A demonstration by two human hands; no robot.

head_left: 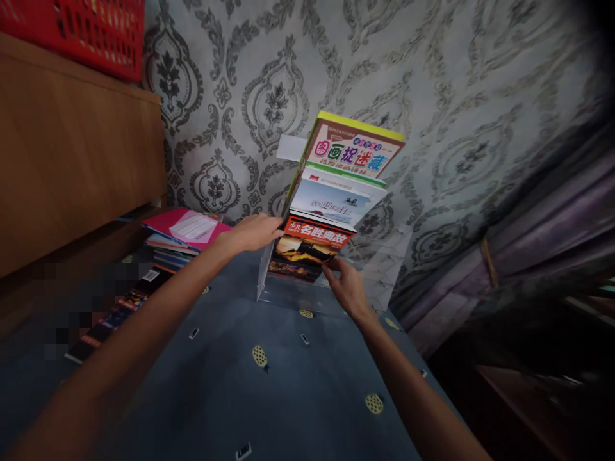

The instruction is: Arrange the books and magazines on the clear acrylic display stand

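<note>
A clear acrylic book stand [300, 294] holds several upright books, leaning back in tiers. In front is a book with a red title band and a golden landscape cover [302, 251]. My left hand [257, 232] is closed at its upper left edge, fingertips partly hidden. My right hand [350, 287] pinches its lower right edge between thumb and fingers. Behind it rises a pale blue book [329, 200] with a mountain scene. Tallest at the back is a picture book with colourful lettering and a yellow border [355, 150].
Left of the stand lies a pile of books [168, 256] topped by a pink one [161, 224]. A dark book [118, 314] lies nearer me. The blue cloth [216, 384] has a pineapple print. A wooden cabinet [77, 147] carries a red basket [100, 38]; a curtain [480, 275] hangs right.
</note>
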